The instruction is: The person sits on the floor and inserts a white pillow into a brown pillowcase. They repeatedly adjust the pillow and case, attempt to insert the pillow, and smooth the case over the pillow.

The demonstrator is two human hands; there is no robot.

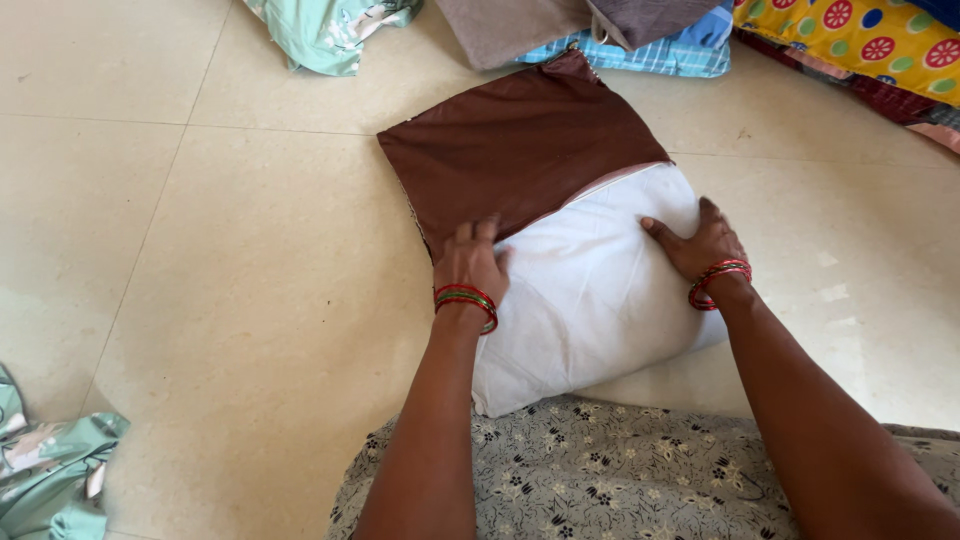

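A white pillow (590, 290) lies on the pale tiled floor (200, 250), its far end tucked into the mouth of a brown pillow cover (515, 145) while its near end rests against the person's lap, which is draped in grey flowered cloth (600, 470). The cover lies flat and mostly empty beyond the pillow, so only the first part of the pillow is inside; the open edge of the cover runs slantwise across the white fabric. The left hand (472, 262) sits at the left corner of that opening, fingers bent and closed on the brown edge where it meets the pillow, apparently gripping the hem to hold the mouth in place against the stuffing. The right hand (705, 245) lies on the pillow's right side just below the cover's edge, fingers spread and pressed flat into the soft white surface, the thumb pointing inward; it appears to squeeze the bulk down so that it fits the opening. Both wrists wear red and green bangles (466, 298). Working on the floor gives a wide flat base, and the lap backs the pillow from behind. Around it lie other fabrics: a mint green cloth (330, 30) at the top left, another bundle of green cloth (45, 470) at the lower left, a blue checked cloth (660, 55) and a yellow patterned cloth (860, 40) well apart at the top right.
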